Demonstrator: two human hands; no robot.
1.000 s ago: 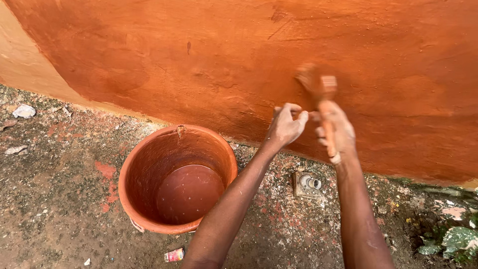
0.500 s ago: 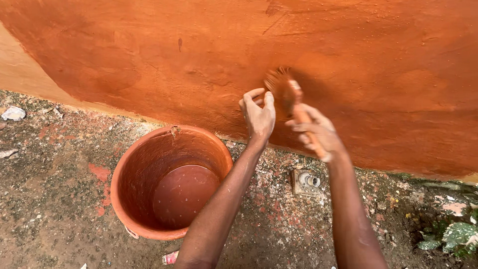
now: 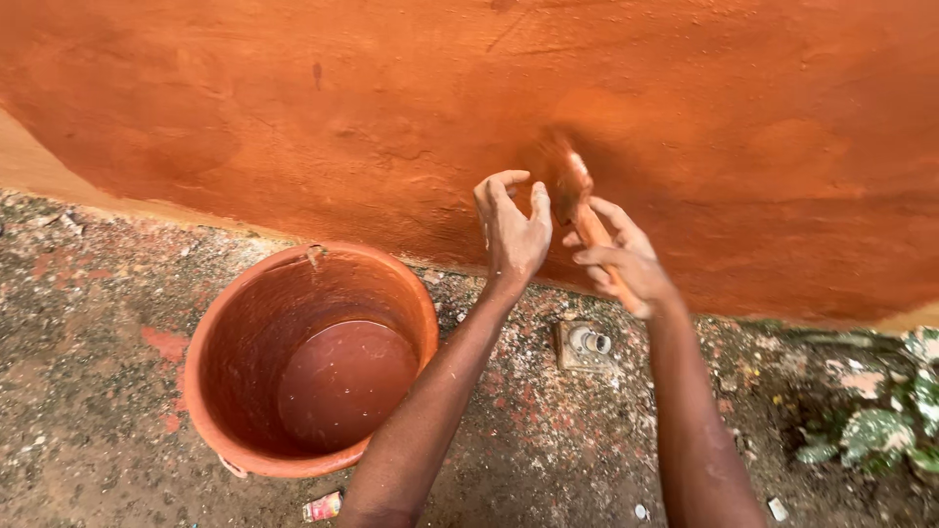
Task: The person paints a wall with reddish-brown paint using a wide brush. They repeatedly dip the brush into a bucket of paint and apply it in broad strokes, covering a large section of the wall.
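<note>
Brush (image 3: 577, 200): bristle head pressed against the orange wall (image 3: 293, 117), blurred; handle runs down and to the right into the right hand (image 3: 626, 259). Long axis tilted, head up-left, handle end low-right. Right hand fingers (image 3: 599, 256) wrapped around the handle. Left hand (image 3: 511, 230) just left of the brush head, near it, contact not clear; fingers curled and loosely spread, holding nothing. Bucket (image 3: 220, 411) of reddish-brown paint stands on the ground, below-left, well apart from both hands.
</note>
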